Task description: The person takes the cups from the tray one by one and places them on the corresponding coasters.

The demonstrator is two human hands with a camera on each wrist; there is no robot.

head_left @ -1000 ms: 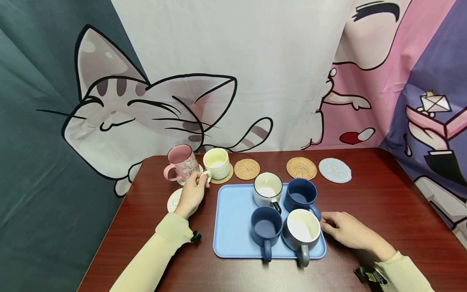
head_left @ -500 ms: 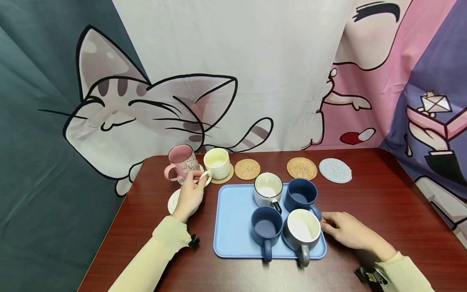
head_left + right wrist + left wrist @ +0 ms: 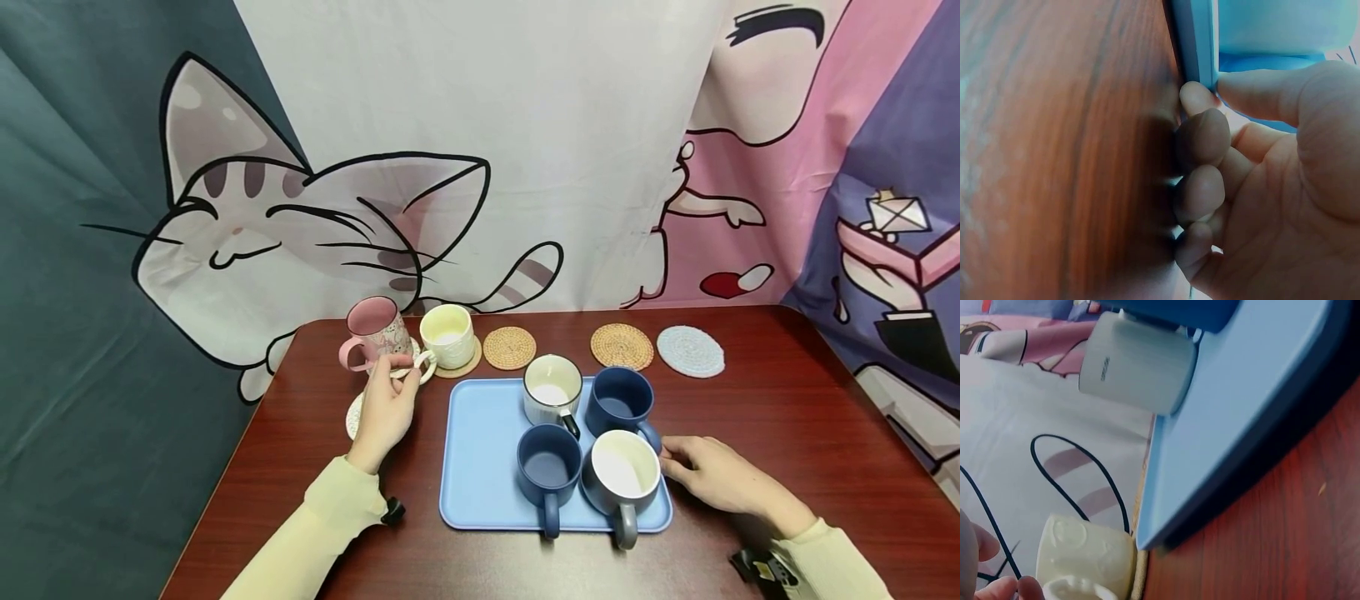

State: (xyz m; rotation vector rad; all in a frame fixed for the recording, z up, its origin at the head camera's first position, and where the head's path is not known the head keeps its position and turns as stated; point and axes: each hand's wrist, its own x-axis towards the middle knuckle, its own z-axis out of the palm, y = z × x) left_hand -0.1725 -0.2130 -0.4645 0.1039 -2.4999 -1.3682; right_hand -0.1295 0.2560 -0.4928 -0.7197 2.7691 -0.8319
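A pale yellow mug (image 3: 447,337) stands on a round coaster at the back left, its handle toward my left hand (image 3: 385,421). That hand holds nothing; its fingertips are beside the handle, with a small gap in the left wrist view, where the mug (image 3: 1088,550) shows again. My right hand (image 3: 708,473) pinches the right rim of the blue tray (image 3: 476,467); in the right wrist view the thumb lies over the rim and a finger beneath. On the tray stand a white mug (image 3: 552,390), two navy mugs (image 3: 549,462) and a grey mug with white inside (image 3: 622,475).
A pink patterned mug (image 3: 375,333) stands on a coaster left of the yellow mug. A white coaster (image 3: 354,417) is partly behind my left hand. Two woven coasters (image 3: 509,347) and a light blue coaster (image 3: 691,351) lie along the back. A printed cloth (image 3: 480,100) hangs behind the table.
My left hand has released the yellow mug's handle and drawn back slightly toward the left and front. The mug stays on its coaster. My right hand keeps its place on the tray.
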